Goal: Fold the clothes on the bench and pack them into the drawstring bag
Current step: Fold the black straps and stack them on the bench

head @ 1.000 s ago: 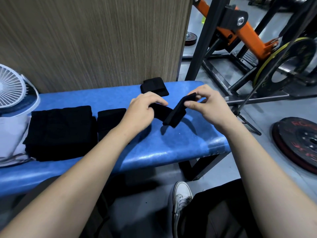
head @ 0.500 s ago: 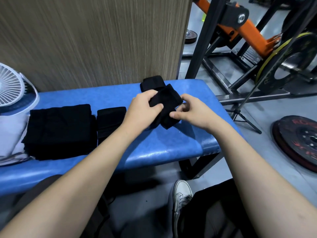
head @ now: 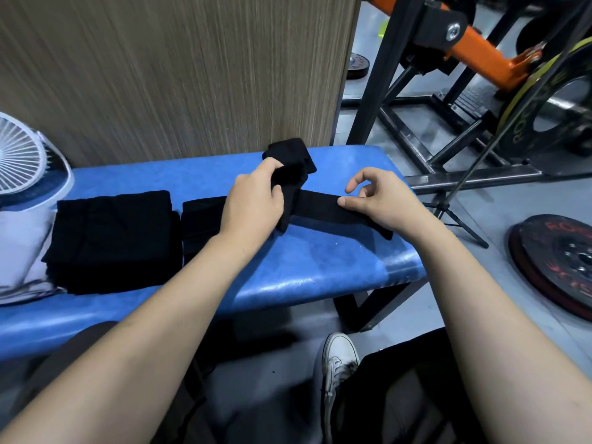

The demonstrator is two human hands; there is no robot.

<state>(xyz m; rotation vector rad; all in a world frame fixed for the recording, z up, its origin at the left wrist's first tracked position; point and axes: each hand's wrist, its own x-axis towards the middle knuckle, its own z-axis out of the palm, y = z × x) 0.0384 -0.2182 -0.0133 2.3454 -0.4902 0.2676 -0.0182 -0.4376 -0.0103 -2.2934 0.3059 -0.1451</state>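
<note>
Nearest, my white shoe stands on the grey floor below the edge of the blue surface, between my two forearms.

On the surface, my right hand rests on the right end of a black sock that lies flat, stretched crosswise. The thumb tip presses the sock's upper edge, while the other fingers are lifted, loosely curled and apart — they clasp nothing.

My left hand grips the sock's left end, where the cloth bunches up thick; its fingers are curled round that bunch, thumb on top.

Left of that hand, partly under my wrist, lies a small folded black piece. Just beside it, further left, sits a larger stack of folded black clothes. At the left border a white bag touches the stack, and a white fan grille shows above it.

Behind my left hand, at the surface's far edge, lies another folded black piece, close against a wood-grain panel.

Farther right stand a black steel frame with an orange arm — and a weight plate flat on the floor.
</note>
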